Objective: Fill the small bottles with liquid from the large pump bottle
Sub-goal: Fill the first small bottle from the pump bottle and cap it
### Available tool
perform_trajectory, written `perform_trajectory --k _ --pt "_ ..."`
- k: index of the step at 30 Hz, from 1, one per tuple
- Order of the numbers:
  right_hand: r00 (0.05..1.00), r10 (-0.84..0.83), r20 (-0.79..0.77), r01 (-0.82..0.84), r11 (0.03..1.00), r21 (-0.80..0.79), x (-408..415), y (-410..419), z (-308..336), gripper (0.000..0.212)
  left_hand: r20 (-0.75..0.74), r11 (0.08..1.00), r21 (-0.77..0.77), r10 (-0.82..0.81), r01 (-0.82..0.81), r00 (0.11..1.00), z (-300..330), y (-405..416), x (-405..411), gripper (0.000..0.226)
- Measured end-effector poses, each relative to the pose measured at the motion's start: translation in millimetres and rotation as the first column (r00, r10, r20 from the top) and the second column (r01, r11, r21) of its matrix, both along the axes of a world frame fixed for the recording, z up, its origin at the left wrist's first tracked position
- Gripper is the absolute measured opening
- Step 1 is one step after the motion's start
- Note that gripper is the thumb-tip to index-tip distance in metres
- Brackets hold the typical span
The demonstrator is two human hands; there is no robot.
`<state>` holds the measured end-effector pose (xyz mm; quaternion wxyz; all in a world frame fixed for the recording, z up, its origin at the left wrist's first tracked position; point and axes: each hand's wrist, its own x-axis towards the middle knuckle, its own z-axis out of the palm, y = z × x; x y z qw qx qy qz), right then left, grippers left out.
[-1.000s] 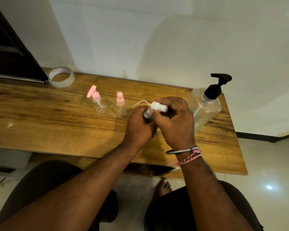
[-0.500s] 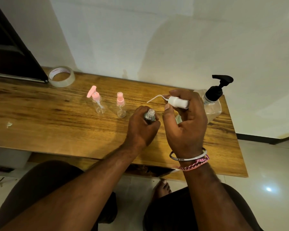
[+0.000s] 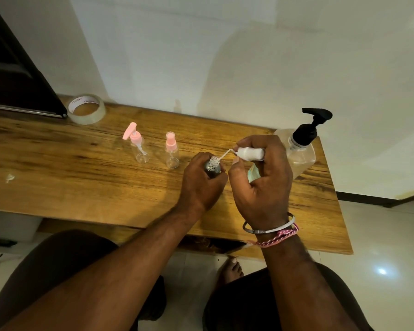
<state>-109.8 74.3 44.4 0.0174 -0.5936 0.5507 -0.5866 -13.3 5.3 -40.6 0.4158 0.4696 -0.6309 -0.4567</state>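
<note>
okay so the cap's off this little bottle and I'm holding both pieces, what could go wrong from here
1. The open small bottle is steadied only by your left hand; letting go could tip it.
2. The white sprayer cap in your right hand has its thin tube at the bottle's mouth; it may drip.
3. That hand sits close to the large pump bottle; reaching could knock it.

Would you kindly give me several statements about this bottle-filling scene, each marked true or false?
1. The left hand grips a small dark bottle with its neck uncapped. True.
2. The right hand holds a white spray cap with a thin dip tube. True.
3. The large clear pump bottle with the black pump lies on its side. False: it stands upright.
4. Both small clear bottles with pink tops are uncapped. False: both tops are on.
5. A roll of clear tape sits on the wooden table. True.
</note>
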Motion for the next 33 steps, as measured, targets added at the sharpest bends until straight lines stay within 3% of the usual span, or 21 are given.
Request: perform_trajectory --k 2,5,10,17,20,23,27,33 --pt "1.000 0.017 0.006 -0.017 1.000 0.023 0 -1 -1 0.015 -0.028 1.000 0.005 -0.013 0.014 1.000 3 1 0 0.013" --pt "0.999 0.027 0.024 -0.028 0.998 0.052 2 -3 -5 0.016 -0.056 1.000 -0.002 -0.013 0.013 0.998 8 5 0 0.036" --pt "0.999 0.008 0.042 -0.012 0.996 0.090 5 -13 -7 0.020 -0.050 1.000 0.008 -0.015 0.016 0.999 10 5 -1 0.029" --pt "0.992 0.034 0.125 -0.066 0.962 0.264 9 -18 -8 0.036 -0.085 0.999 0.031 -0.027 0.030 0.996 4 1 0 0.016" --pt "0.987 0.042 0.158 -0.091 0.943 0.321 7 -17 -8 0.039 -0.129 0.998 0.015 -0.065 0.067 0.990 8 2 1 0.025" --pt "0.985 0.062 0.159 -0.116 0.928 0.354 7 -18 -10 0.034 -0.136 0.995 -0.029 -0.099 0.096 0.986 12 3 3 0.048" --pt "0.973 0.100 0.210 -0.173 0.913 0.369 5 -19 -13 0.026 -0.159 0.994 0.002 -0.105 0.107 0.982 10 1 5 0.037" --pt "0.929 0.183 0.321 -0.290 0.900 0.326 3 -16 -9 0.018 -0.281 0.988 0.083 -0.104 0.132 0.954 21 5 5 0.046"
